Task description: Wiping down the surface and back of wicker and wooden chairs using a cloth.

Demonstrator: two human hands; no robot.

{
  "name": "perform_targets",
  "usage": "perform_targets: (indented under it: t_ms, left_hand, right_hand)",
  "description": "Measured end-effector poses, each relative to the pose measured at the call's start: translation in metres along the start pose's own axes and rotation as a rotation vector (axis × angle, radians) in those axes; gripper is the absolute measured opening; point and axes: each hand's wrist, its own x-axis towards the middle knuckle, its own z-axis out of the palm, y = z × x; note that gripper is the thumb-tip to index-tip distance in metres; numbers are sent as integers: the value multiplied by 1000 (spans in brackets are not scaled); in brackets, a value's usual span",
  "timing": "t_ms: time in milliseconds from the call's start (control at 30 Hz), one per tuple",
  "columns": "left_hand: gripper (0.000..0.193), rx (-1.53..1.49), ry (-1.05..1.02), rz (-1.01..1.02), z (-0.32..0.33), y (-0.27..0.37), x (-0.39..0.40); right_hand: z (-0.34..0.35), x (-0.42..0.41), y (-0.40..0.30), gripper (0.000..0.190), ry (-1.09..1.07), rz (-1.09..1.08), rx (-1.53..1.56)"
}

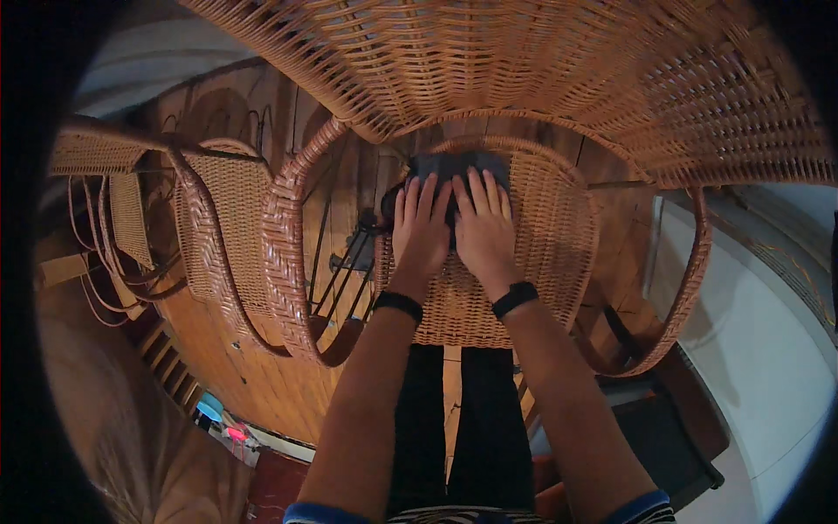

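My left hand (420, 226) lies palm down on a dark grey, folded cloth-like item (458, 162), its fingers stretched forward. Beside it, my right hand (486, 226) rests on the same dark item, also palm down, with the fingers slightly apart. The two thumbs come close together in the middle. Beneath the dark item is the woven wicker seat (550, 229) of an armchair. A rounded black part (389, 204) shows left of my left hand; whether it belongs to the dark item I cannot tell. Both wrists wear black bands.
The chair's tall wicker backrest (497, 59) rises at the far side. Its looped armrests (285, 229) curve around both sides. More wicker chairs (222, 223) stand to the left on a wooden floor (262, 367). A white panel (740, 314) and a dark box-like object (661, 435) are at right.
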Motion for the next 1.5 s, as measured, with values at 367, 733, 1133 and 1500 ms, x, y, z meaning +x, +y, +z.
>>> perform_targets:
  t_ms: [367,733,1133,1500]
  left_hand:
    - [56,-37,-121,-59,8,7,-77]
    - [53,-52,18,-9,5,-5,-7]
    - [57,-77,-204,-87,-7,2,-105]
    - [50,-120,-80,-35,-4,-5,-27]
  right_hand:
    - [7,-65,-25,45,-118,9,52]
    - [10,0,-13,45,34,16,-47]
    - [15,-86,-42,45,-122,16,15]
    - [20,-18,-27,50,23,56,-56]
